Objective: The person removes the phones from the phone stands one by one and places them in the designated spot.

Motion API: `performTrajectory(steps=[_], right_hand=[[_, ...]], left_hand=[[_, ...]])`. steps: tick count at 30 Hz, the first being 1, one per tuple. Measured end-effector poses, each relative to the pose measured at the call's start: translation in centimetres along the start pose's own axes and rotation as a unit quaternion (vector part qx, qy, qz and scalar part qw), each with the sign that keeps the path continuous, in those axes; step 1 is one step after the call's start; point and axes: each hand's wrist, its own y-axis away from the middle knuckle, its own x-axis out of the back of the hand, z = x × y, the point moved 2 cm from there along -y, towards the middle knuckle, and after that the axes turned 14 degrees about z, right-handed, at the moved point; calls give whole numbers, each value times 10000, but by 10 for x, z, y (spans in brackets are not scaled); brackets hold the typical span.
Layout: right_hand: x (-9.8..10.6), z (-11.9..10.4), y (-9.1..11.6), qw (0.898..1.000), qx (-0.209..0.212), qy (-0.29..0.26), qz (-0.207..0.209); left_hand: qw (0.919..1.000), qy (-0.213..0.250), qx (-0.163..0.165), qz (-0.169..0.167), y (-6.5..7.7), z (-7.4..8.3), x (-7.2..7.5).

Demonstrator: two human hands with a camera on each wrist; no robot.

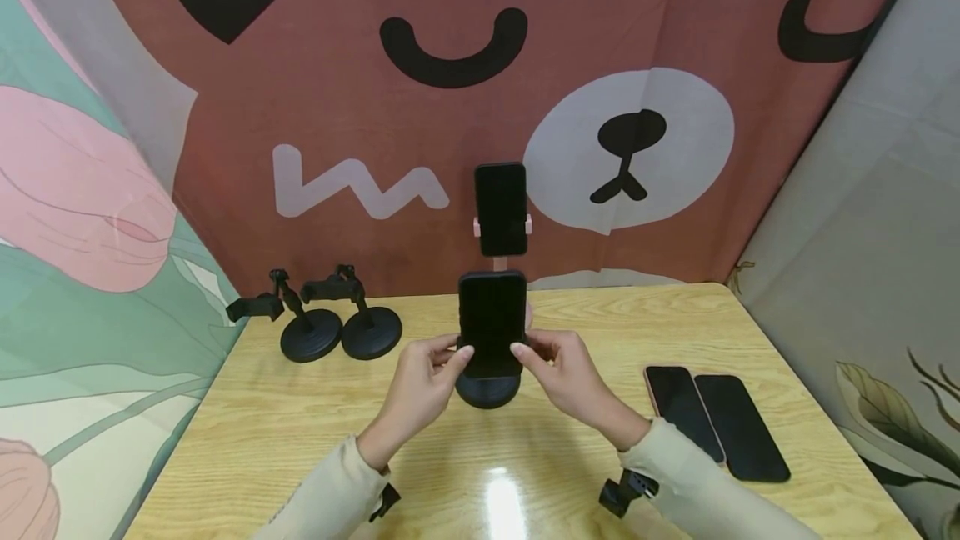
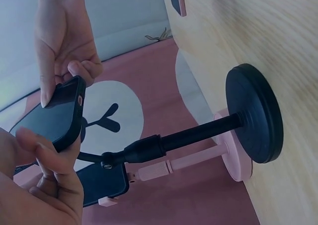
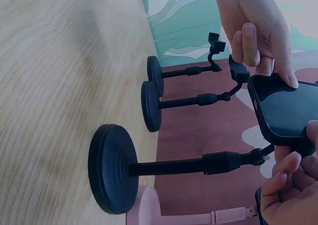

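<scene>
A black phone [image 1: 492, 319] stands upright, screen toward me, over a black stand with a round base [image 1: 487, 390] at the middle of the table. My left hand [image 1: 452, 357] pinches its left edge, thumb in front. Its right edge is pinched the same way by my right hand [image 1: 529, 353]. In the left wrist view the phone [image 2: 52, 118] sits just above the stand's arm joint [image 2: 107, 160]. The phone [image 3: 283, 108] hides the clamp, so I cannot tell whether the clamp grips it.
Right behind stands a pink stand [image 1: 477, 227] carrying another dark phone [image 1: 500, 208]. Two empty black stands [image 1: 311, 334] [image 1: 371, 332] sit at the back left. Two phones [image 1: 678, 407] [image 1: 738, 427] lie flat on the wooden table [image 1: 300, 440] at the right. Printed cloth walls surround the table.
</scene>
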Motion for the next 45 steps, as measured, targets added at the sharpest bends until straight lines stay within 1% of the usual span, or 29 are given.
performTrajectory(steps=[3, 6, 14, 22, 25, 28, 32, 35, 39, 42, 44, 45], right_hand=[[0, 2, 1, 10000, 44, -2, 17], [-1, 5, 2, 9999, 81, -66, 16], [-3, 9, 4, 9997, 87, -215, 70], [-4, 8, 6, 9995, 59, -296, 68], [-4, 7, 6, 9997, 55, -221, 84], [-3, 5, 6, 9999, 33, -15, 99], [-1, -4, 5, 9995, 99, 239, 195], [4, -16, 3, 9980, 275, 365, 426], [9, -38, -2, 9934, 617, 611, 748], [9, -57, -5, 9867, 1075, 812, 908], [7, -69, -7, 9786, 1499, 982, 1009], [6, -74, -7, 9730, 1731, 1106, 1051]], left_hand=[[9996, 98, 229, -123, 1, -1, 1], [9992, 211, 296, -191, 1, -3, 1], [9983, 407, 262, -325, 1, -10, 2], [9979, 410, 88, -485, 1, -13, 5], [9978, 418, 102, -503, 0, -13, 6], [9977, 458, 138, -476, 1, -13, 5], [9975, 548, 230, -387, 2, -13, 3], [9973, 600, 256, -327, 3, -12, 1], [9973, 616, 251, -308, 3, -11, 1], [9968, 658, 278, -344, 3, -11, 1], [9964, 704, 292, -376, 3, -11, 2], [9963, 714, 302, -383, 3, -11, 2]])
